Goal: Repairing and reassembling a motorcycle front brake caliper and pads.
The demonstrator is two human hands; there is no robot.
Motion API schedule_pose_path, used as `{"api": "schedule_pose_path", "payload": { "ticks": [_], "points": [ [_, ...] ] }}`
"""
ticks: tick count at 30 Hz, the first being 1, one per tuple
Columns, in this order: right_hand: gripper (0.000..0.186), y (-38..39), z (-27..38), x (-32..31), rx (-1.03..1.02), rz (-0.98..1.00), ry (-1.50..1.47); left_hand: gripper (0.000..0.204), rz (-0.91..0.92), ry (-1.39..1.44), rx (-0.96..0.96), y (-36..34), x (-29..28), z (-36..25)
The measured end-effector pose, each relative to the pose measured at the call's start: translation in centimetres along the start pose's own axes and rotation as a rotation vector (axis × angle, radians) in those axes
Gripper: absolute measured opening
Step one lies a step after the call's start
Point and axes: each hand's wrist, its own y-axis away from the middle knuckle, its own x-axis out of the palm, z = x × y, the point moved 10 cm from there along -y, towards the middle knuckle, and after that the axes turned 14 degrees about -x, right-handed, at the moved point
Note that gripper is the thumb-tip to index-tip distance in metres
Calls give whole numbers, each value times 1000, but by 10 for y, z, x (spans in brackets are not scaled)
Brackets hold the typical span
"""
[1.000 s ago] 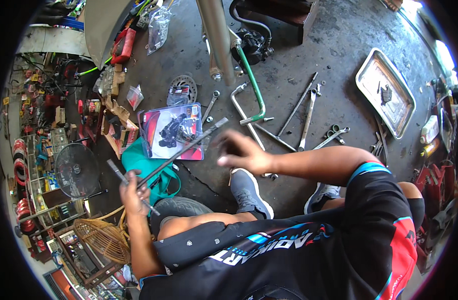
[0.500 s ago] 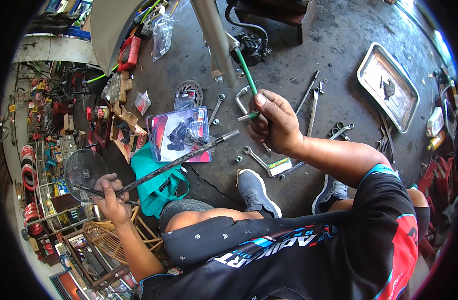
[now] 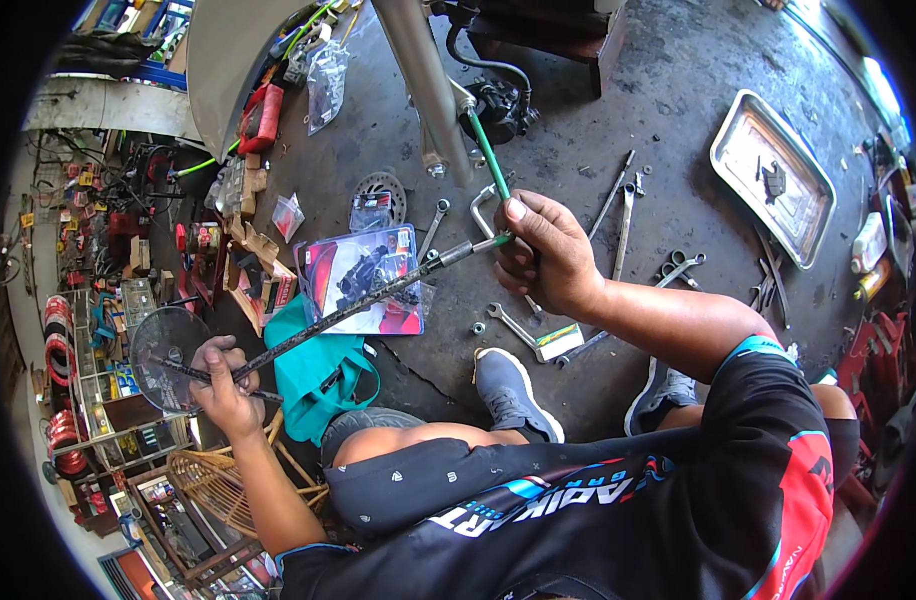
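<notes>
My right hand [image 3: 546,250] grips a green L-shaped hex wrench [image 3: 491,150], whose far end sits at a bolt on the bracket of a steel fork leg [image 3: 418,80]. My left hand [image 3: 225,385] holds a long dark metal bar [image 3: 340,310] and a second rod that crosses it. The bar's socket-like tip [image 3: 456,254] meets the wrench's short arm beside my right fingers; whether it is sleeved over that arm is unclear. A black brake caliper [image 3: 496,100] with a hose lies behind the wrench. A silver bent handle [image 3: 483,210] is just left of my right hand.
A steel tray [image 3: 808,230] with small parts is at right. Wrenches [image 3: 623,230] lie on the floor [image 3: 668,120]. A blister package [image 3: 333,270], brake disc [image 3: 388,190] and teal bag [image 3: 313,390] are at middle left, beside cluttered parts. My shoes [image 3: 513,390] are below.
My right hand has moved up and closed on the green wrench. The long bar has swung up to the right, its tip now at the wrench's short arm.
</notes>
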Motion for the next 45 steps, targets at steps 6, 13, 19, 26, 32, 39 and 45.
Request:
{"api": "schedule_pose_path", "payload": {
  "ticks": [6, 13, 19, 26, 32, 39, 45],
  "points": [
    [32, -1, -1, 3, 33, 25, -32, 36, 51, 26, 26, -11, 2, 5],
    [32, -1, -3, 5, 40, 53, -33, 36, 58, -5, 30, -22, 0, 17],
    [31, -1, -3, 5, 40, 60, -43, 36, 89, -18, 61, -23, 2, 16],
    [32, -1, -1, 5, 49, 60, -36, 35, 28, -27, 81, -21, -2, 12],
    [33, -2, -1, 5, 28, 78, -38, 33, 55, -7, 71, -21, 5, 13],
    [34, -1, 0, 4, 24, 72, -62, 33, 66, -7, 120, -20, 7, 9],
    [30, 4, -2, 4, 56, 76, -117, 27, 39, 119, 384, -23, 9, 3]
  ]
}}
